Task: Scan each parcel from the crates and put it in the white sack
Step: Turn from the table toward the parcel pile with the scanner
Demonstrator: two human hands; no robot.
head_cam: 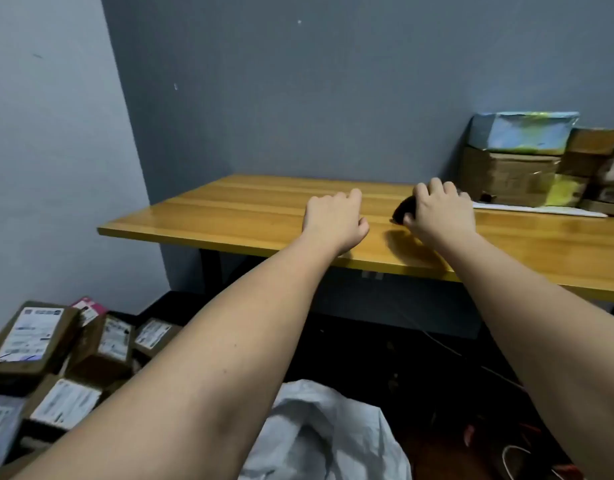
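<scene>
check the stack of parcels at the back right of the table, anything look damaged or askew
The brown carton at the bottom looks crumpled and dented, and the blue-green wrapped parcel lies tilted on top of it. Nothing appears spilled on the table.

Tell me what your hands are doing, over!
Right hand closed on a dark scanner at the table. Left hand empty, loosely curled. Parcels wait lower left, white sack below. Nothing in the way.
</scene>
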